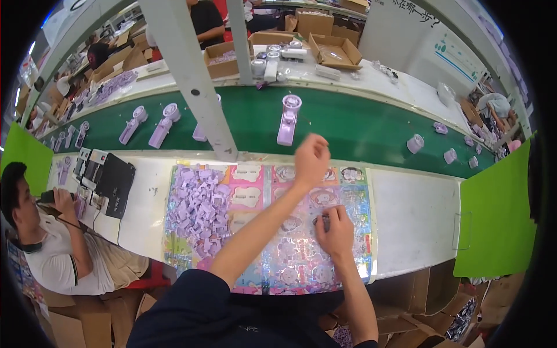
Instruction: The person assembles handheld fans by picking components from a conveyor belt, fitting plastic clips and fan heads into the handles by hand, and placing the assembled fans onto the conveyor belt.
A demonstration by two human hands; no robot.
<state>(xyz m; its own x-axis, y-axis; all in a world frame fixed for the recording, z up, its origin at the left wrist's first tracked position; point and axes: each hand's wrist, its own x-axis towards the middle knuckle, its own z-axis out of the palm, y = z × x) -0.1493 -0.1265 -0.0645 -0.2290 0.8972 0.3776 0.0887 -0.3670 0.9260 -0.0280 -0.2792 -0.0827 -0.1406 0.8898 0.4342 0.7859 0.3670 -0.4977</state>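
My left hand (313, 158) reaches over the near edge of the green conveyor belt (360, 124), fingers curled; what they hold, if anything, is hidden. Just beyond it, on the belt, lies a light purple handheld-fan-like body (288, 120) with a round head, apart from my fingers. My right hand (336, 232) is closed around a small dark object (321, 223) above the colourful printed mat (313, 255). My fingers cover most of that object, so its kind cannot be made out. Left of my left forearm, a pile of small purple plastic parts (200, 206) covers the mat's left side.
More purple fan-like bodies (164, 124) lie leftward on the belt; purple round pieces (415, 144) lie rightward. A grey post (200, 75) rises at the belt's near edge. A person (64, 243) sits at left beside a black device (114, 185). A green panel (496, 211) stands right.
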